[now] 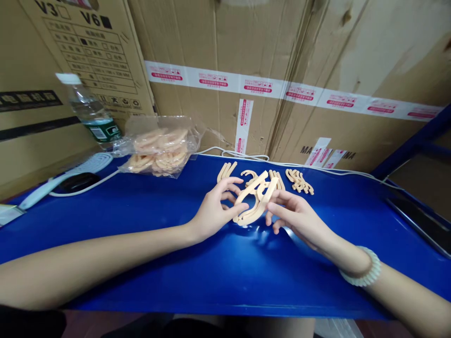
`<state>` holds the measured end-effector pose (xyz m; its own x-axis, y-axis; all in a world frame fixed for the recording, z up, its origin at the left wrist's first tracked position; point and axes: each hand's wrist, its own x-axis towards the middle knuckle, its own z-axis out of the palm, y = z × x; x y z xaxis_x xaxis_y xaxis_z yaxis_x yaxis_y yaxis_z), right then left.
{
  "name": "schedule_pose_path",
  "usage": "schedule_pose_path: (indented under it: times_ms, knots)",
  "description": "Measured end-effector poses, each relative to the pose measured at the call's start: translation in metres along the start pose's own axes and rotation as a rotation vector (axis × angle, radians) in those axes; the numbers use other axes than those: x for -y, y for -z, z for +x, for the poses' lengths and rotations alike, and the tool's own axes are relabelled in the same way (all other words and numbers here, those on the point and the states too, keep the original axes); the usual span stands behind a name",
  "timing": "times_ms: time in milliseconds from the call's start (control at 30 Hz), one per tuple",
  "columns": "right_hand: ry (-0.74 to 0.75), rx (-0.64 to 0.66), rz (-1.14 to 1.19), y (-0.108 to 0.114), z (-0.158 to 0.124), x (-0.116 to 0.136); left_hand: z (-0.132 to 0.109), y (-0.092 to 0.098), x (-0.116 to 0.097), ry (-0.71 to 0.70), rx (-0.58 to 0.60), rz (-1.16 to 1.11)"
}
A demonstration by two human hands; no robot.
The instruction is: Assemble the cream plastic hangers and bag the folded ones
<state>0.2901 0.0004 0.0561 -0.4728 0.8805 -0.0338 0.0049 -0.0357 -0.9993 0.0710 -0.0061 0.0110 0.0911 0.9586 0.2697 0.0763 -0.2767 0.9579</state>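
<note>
Head view: left hand (212,213) and right hand (299,218) both grip the peach hanger (251,216).

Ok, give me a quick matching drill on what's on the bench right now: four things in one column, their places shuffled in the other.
Things:
1. water bottle
2. clear bag of peach parts
3. peach hanger-shaped part
4. bead bracelet

Places:
a. around the right wrist
b. gripped by left hand and right hand
c. far left, in front of the cardboard boxes
d. lying on the blue table, just right of the bottle

Pairs: 1-c, 2-d, 3-b, 4-a.
</note>
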Motion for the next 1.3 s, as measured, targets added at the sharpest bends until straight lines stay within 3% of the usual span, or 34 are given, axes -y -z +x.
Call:
schedule_pose_path:
  times_ms: [200, 500, 733, 1167, 1300]
  knots:
    - [0.034, -0.115, -0.168, 0.009, 0.005, -0.001, -0.003, -0.001, 0.002, -0.05, -0.003, 0.021]
    - [0.057, -0.265, 0.04, 0.021, 0.013, 0.001, 0.006, -0.001, 0.009, -0.033, -0.114, -0.148]
    - [0.088, -0.367, 0.022, 0.029, 0.018, 0.004, 0.003, -0.001, 0.009, 0.031, -0.078, -0.169]
    - [0.237, -0.365, 0.107, 0.033, 0.02, 0.006, 0.002, 0.002, 0.009, 0.006, -0.096, -0.128]
    - [0.218, -0.266, 0.082, 0.032, 0.02, 0.001, -0.001, 0.003, 0.002, -0.02, -0.039, -0.077]
